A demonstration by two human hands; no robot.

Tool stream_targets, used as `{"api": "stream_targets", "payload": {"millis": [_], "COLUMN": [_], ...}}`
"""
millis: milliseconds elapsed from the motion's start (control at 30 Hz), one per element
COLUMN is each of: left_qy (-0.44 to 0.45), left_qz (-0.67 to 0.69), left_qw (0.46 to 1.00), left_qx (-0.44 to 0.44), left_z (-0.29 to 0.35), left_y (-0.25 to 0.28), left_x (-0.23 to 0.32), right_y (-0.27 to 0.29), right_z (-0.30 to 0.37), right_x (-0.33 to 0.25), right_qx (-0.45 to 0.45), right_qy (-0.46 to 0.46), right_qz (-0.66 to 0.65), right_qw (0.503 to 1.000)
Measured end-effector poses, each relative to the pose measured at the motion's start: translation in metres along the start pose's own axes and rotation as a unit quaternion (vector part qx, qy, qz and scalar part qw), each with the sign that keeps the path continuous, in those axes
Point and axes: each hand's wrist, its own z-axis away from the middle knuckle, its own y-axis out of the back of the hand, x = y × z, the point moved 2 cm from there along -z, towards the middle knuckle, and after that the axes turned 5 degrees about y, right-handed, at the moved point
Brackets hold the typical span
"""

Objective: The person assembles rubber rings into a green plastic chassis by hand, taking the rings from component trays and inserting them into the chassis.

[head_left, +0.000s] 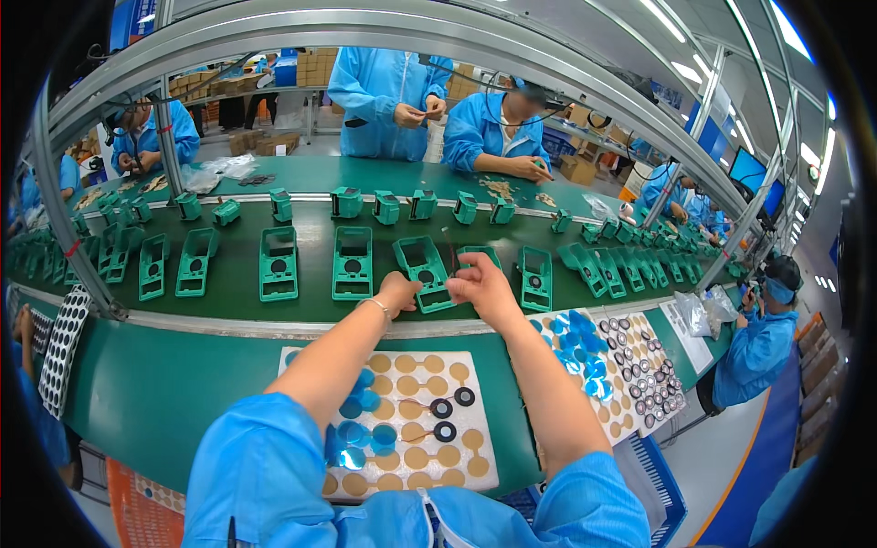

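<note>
My left hand is closed on the lower left edge of a green plastic housing, which is tilted on the dark green conveyor belt. Beside that housing's right edge, my right hand has its fingers curled into a pinch. A thin dark strand seems to rise near its fingertips, but what it holds is too small to make out. Another green housing is partly hidden behind this hand. Below my forearms lies a pale board with tan discs, clear blue film discs and black ring-shaped parts with wires.
More green housings line the belt, with small green boxes along its far side. Right of my right forearm, a second board holds blue films and round dark parts. Co-workers in blue work across the belt and at both sides. A metal frame arches overhead.
</note>
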Motion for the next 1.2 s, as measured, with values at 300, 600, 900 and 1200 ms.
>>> {"api": "stream_targets", "payload": {"millis": [300,600,900,1200], "left_qy": [0.062,-0.031,-0.112,-0.118], "left_qz": [0.057,0.114,0.168,0.174], "left_qw": [0.996,0.986,0.973,0.97], "left_qx": [-0.008,-0.119,-0.112,-0.124], "left_z": [0.007,0.19,0.248,0.25], "left_y": [0.016,0.116,0.126,0.124], "left_x": [0.018,0.007,-0.007,-0.01], "right_y": [-0.008,-0.077,-0.125,-0.124], "right_z": [0.038,0.068,0.087,0.089], "right_x": [-0.015,-0.053,-0.066,-0.063], "right_qx": [0.059,0.018,-0.037,-0.055], "right_qy": [-0.048,0.236,0.363,0.354], "right_qz": [-0.158,0.172,0.297,0.308], "right_qw": [0.985,0.956,0.883,0.881]}}
